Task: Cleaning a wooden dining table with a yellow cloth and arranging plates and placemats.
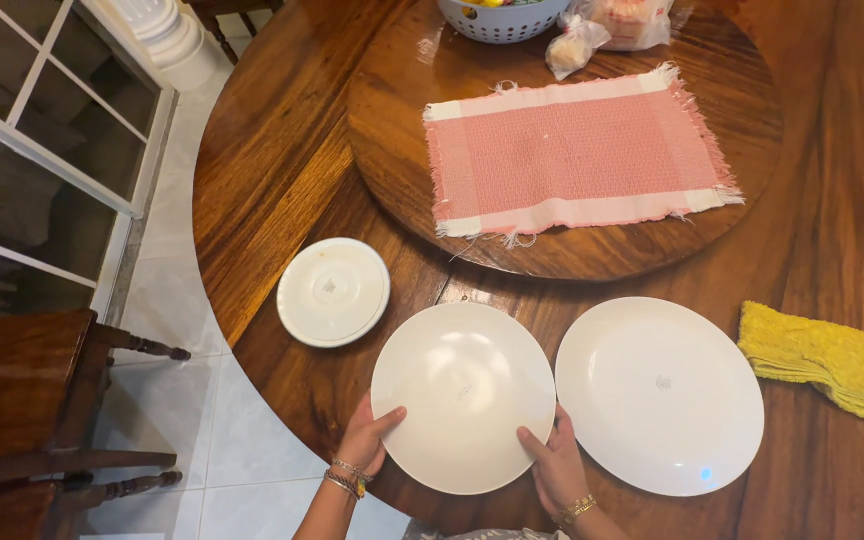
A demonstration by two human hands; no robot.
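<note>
A large white plate (462,385) sits at the near edge of a round wooden table (282,170). My left hand (367,437) grips its left rim, thumb on top. On the plate's lower right rim my right hand (552,462) holds on the same way. A second large white plate (660,394) lies just to the right, close to the first. A smaller white plate (333,291) rests to the upper left near the table edge.
A pink woven placemat (577,152) lies on a round wooden turntable (402,130). A folded yellow cloth (832,362) is at the right. A white basket (502,20) and plastic bags (602,30) stand at the back. A wooden chair (22,390) is at the left.
</note>
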